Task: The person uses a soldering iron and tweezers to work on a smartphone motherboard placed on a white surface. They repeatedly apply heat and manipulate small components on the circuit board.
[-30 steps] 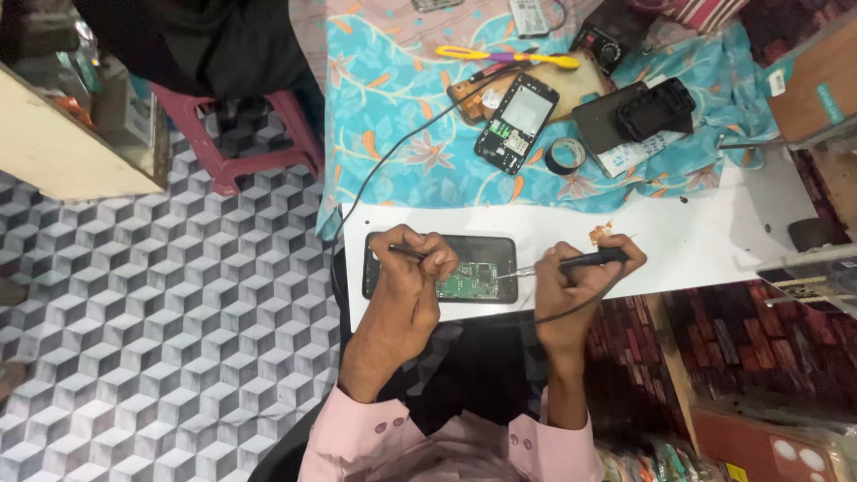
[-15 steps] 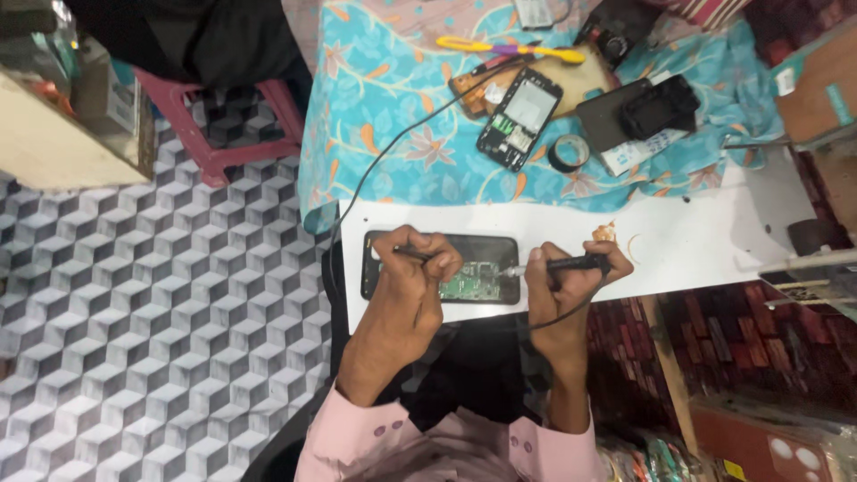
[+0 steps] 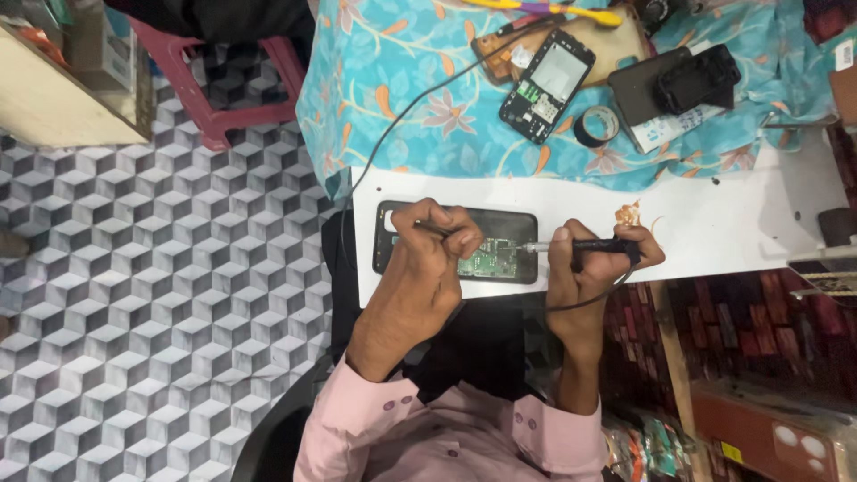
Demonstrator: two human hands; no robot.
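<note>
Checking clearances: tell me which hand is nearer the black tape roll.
Right. The right hand grips a soldering iron below the tape roll; the left hand, on the opened phone, lies farther left.

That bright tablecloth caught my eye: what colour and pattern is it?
Turquoise cloth with orange leaves and pale pink flowers; the head view shows it.

Right of my right hand [image 3: 594,263] the white surface [image 3: 741,223] lies bare; beyond it, a tape roll [image 3: 596,126] and second phone [image 3: 546,86] crowd the cloth.

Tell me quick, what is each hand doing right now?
Left hand: closed on thin metal tweezers, over the opened black phone.
Right hand: closed on a black corded soldering iron.
</note>
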